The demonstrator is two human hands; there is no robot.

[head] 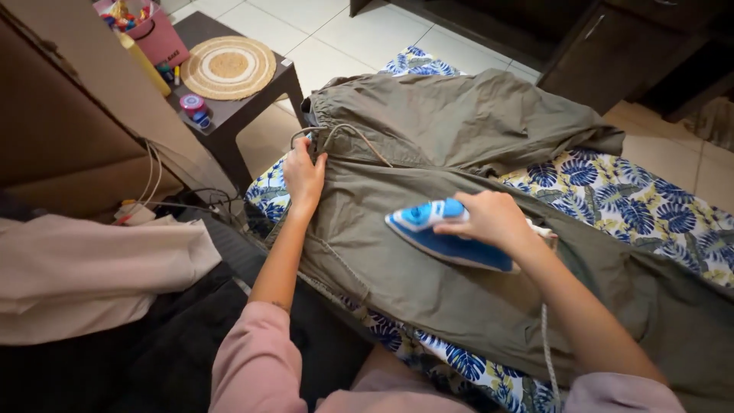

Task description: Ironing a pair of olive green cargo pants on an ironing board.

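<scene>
Olive-green trousers [428,153] with a drawstring waist lie spread across an ironing board covered in blue leaf-print cloth [634,206]. My left hand [303,174] grips the waistband at the trousers' left edge, beside the drawstring [348,131]. My right hand [493,220] is closed on the handle of a blue and white iron [443,237], whose soleplate rests flat on the trousers' middle, tip pointing left. The iron's cord [546,344] trails down toward me.
A small dark side table [229,115] with a round woven mat [228,67], a pink bag [157,34] and small jars stands at the upper left. A beige cloth [84,268] lies at left. Cables [199,200] run by the board. Dark cabinets [604,53] stand beyond.
</scene>
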